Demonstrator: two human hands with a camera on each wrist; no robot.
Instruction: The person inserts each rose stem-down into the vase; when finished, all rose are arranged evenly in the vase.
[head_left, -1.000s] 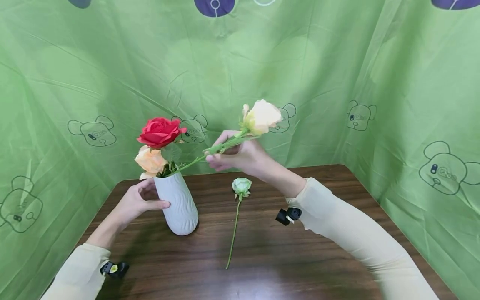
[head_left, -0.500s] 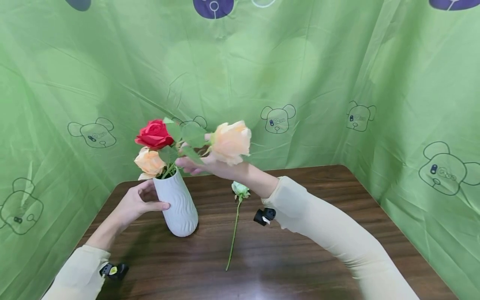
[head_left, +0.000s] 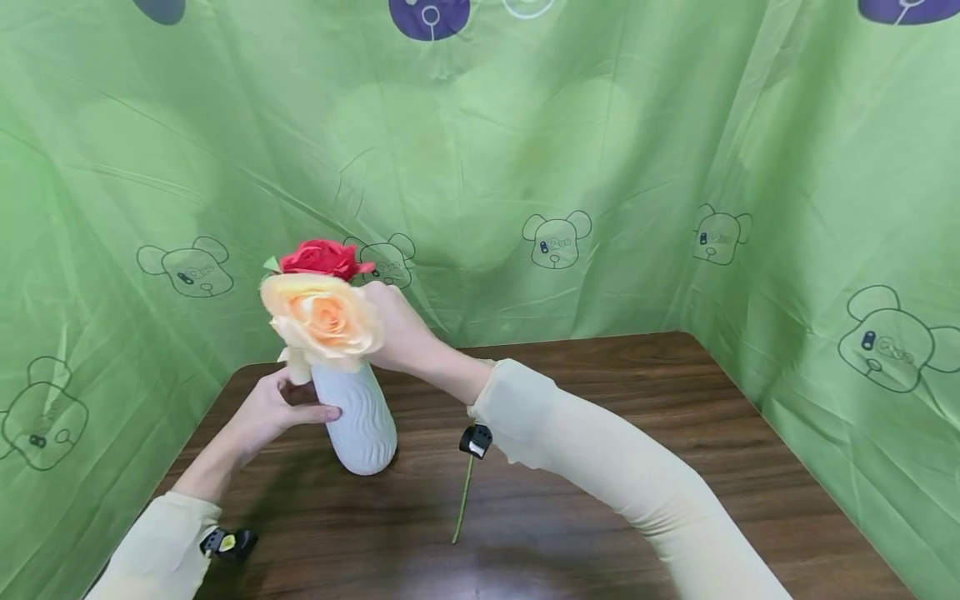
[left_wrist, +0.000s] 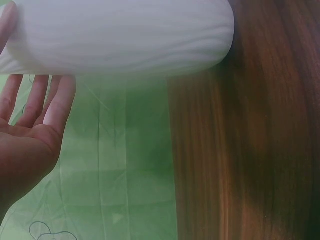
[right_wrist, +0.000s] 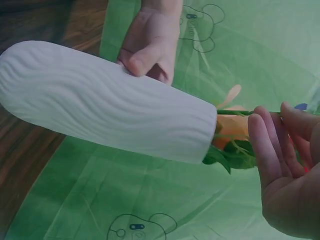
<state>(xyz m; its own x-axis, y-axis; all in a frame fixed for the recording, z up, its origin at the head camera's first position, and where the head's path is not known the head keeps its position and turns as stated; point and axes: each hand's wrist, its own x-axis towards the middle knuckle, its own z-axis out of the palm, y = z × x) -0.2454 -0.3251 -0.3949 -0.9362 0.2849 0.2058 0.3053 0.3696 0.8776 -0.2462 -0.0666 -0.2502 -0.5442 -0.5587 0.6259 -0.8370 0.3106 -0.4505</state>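
Note:
A white vase (head_left: 356, 429) with wavy ridges stands slightly tilted on the table. My left hand (head_left: 266, 408) grips its upper side, thumb in front and fingers behind. Over the mouth a large peach rose (head_left: 322, 321) covers part of the vase and the flowers behind it. In the right wrist view, my right hand (right_wrist: 292, 167) pinches a green stem (right_wrist: 235, 112) between thumb and fingertips, with its lower end inside the vase mouth. A red rose (head_left: 322, 258) rises behind the peach one. Another peach bloom (right_wrist: 232, 127) shows at the mouth.
A loose flower stem (head_left: 463, 500) lies on the dark wooden table (head_left: 600, 500), its pale green bloom hidden behind my right forearm. Green cloth (head_left: 480, 150) with bear drawings surrounds the table on the back and both sides.
My right hand has moved left and brought the held peach rose over the vase, its bloom swinging from the right to the front. The left hand stays on the vase.

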